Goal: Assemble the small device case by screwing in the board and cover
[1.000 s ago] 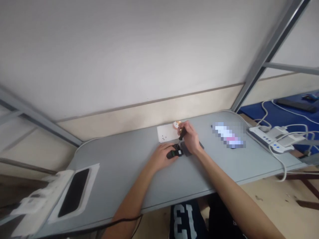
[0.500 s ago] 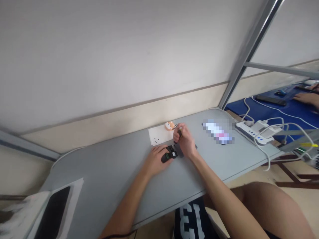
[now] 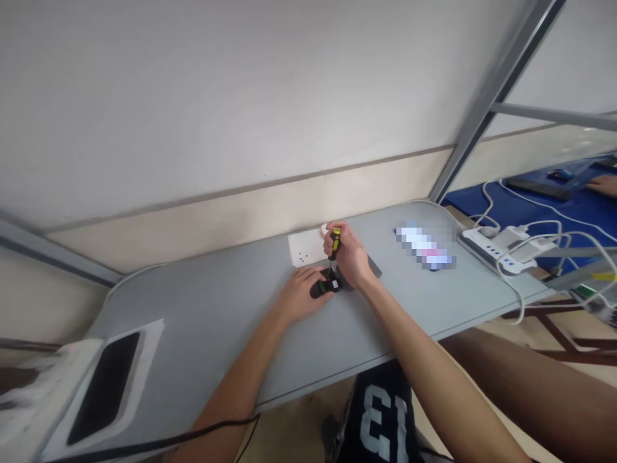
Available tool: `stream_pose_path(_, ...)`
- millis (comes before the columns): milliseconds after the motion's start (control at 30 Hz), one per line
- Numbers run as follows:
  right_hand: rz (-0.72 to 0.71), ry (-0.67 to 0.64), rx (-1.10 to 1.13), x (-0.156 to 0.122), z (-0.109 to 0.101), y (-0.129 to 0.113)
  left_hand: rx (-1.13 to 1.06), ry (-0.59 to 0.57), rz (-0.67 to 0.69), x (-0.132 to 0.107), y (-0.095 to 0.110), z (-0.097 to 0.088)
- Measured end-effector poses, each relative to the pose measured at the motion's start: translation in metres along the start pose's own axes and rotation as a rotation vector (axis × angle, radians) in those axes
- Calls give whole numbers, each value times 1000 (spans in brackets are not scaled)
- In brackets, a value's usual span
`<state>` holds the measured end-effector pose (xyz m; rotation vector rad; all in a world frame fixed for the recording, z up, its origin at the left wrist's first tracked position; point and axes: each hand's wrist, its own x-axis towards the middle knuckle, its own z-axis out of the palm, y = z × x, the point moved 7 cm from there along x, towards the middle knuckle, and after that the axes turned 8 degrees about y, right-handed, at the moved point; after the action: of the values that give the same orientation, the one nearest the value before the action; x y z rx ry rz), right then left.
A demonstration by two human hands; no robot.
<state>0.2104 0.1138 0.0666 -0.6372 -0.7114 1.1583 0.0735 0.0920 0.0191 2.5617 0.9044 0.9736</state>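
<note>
My left hand (image 3: 307,292) is closed around a small black device (image 3: 322,287) with green marks and a white label, pressed against the grey desk. In my right hand (image 3: 351,255) is a screwdriver (image 3: 335,242) with a black and yellow handle, held upright in a closed grip. Its shaft points down onto the device; the tip is too small to make out. A dark grey flat piece (image 3: 374,266) lies partly hidden under my right hand. Behind my hands is a sheet of white paper (image 3: 312,242) with several tiny dark specks on it. An orange and white trinket (image 3: 324,229) is mostly covered by my right hand.
A lit phone (image 3: 424,248), blurred out, lies to the right beside a white power strip (image 3: 496,252) with plugs and cables. On the left, a black tablet-like slab (image 3: 103,389) rests on papers. Another person's hand (image 3: 605,185) is over the blue desk (image 3: 585,209) beyond the metal frame.
My right hand has swung the screwdriver upright and brought it over the device, covering most of the trinket. My left hand keeps its hold. The view has shifted slightly.
</note>
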Motion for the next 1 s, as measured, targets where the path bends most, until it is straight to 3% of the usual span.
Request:
stream_pose_path(200, 36, 23, 57, 2, 5, 3, -17, 16, 6, 0, 1, -1)
stream_pose_path(433, 9, 8, -35, 16, -10, 7, -18, 13, 4, 1, 2, -2)
stream_pose_path(567, 84, -39, 55, 23, -15, 13, -28, 8, 14, 2, 3, -4)
stream_pose_path(767, 147, 25, 185, 19, -22, 13, -6, -9, 25, 1, 3, -4)
stream_pose_path(1000, 72, -12, 122, 12, -23, 1, 7, 5, 23, 0, 3, -4)
